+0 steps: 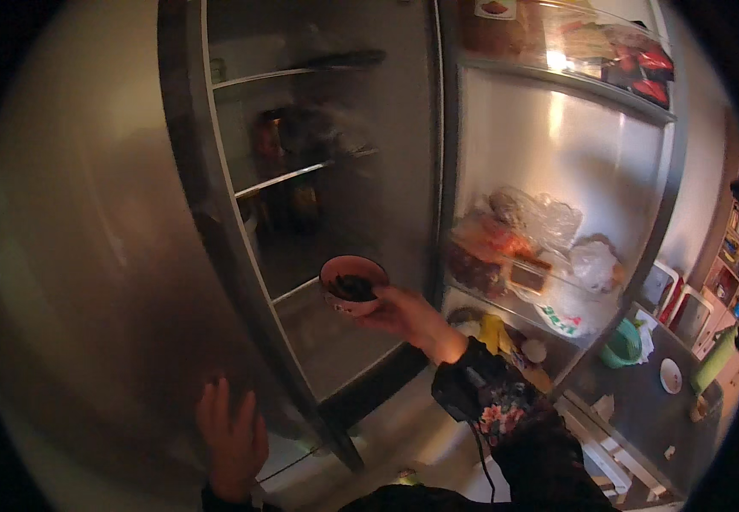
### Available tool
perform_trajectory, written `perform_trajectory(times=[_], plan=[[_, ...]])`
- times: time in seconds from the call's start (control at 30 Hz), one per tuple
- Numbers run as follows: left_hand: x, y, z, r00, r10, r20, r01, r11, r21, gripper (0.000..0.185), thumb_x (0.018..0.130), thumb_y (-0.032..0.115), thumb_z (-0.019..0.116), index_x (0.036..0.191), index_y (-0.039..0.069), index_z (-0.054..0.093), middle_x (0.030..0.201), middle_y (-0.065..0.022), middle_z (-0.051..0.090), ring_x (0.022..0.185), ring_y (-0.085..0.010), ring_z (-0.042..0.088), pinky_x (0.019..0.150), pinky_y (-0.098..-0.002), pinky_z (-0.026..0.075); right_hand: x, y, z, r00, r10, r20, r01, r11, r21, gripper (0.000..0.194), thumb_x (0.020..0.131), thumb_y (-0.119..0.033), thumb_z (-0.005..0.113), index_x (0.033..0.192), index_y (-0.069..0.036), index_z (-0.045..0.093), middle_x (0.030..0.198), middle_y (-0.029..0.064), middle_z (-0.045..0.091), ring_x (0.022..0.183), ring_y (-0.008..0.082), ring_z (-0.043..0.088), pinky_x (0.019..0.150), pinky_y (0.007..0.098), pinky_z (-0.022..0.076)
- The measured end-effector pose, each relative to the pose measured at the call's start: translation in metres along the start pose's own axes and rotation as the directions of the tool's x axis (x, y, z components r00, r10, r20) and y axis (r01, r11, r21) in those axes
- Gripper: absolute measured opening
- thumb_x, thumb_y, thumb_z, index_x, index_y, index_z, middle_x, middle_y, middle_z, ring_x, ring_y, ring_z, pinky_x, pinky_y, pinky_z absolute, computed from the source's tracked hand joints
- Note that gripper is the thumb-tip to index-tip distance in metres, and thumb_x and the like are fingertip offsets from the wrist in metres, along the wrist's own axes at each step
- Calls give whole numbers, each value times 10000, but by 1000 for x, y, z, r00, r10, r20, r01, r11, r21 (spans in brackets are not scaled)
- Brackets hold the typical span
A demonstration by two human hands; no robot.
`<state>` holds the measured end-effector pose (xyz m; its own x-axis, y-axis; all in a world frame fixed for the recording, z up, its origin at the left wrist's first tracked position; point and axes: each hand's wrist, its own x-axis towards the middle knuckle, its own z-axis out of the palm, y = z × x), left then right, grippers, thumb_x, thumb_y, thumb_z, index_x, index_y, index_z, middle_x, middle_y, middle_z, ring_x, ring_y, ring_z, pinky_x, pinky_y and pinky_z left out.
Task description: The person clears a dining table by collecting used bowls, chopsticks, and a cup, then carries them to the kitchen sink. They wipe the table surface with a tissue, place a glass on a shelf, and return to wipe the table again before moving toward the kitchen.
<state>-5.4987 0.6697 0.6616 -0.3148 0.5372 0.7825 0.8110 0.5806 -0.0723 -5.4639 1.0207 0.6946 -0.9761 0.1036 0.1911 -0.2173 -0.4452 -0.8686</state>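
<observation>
My right hand grips a small pink bowl by its right side, in front of the refrigerator's open compartment. Dark pieces of food lie inside the bowl; what they are, I cannot tell. Lower left, my left hand holds nothing, its fingers apart, close to the shut metal door of the refrigerator. Whether the fingertips touch that door is unclear. Glass shelves cross the dim interior, with shadowed containers and a dark bundle on them.
The opened refrigerator door stands to the right, its bins filled with plastic bags and packets. Beyond it, a dark table bears a green basket and a white bowl. A black cable hangs by my right sleeve.
</observation>
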Motion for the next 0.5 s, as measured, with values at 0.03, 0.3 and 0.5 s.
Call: perform_trajectory(times=[0.03,0.3,0.5], plan=[[0,-3,5,1000,5,5,-5,1000,21,387,783,156,611,1157,62,573,1377,-248,374,1281,-445,327,1012,-560,287,15,2,-7,999,-33,30,33,999,-4,484,917,-243,538,1263,76,424,1179,177,566,1052,257,593,946,378,486],[11,-20,23,994,95,61,-112,888,446,436,905,376,527,1284,163,510,1272,-174,471,1142,-369,458,954,-492,388,134,6,-30,990,-57,126,82,977,-199,428,920,-293,432,1251,-26,484,1182,72,580,1058,171,574,879,319,476],[-25,-39,62,1000,9,-16,-2,930,368,394,911,381,539,1280,241,541,1235,-158,515,1106,-377,485,918,-524,422,191,13,-32,927,-183,326,255,947,-193,460,844,-295,498,1234,-51,503,930,11,581,817,79,534,706,219,442]])
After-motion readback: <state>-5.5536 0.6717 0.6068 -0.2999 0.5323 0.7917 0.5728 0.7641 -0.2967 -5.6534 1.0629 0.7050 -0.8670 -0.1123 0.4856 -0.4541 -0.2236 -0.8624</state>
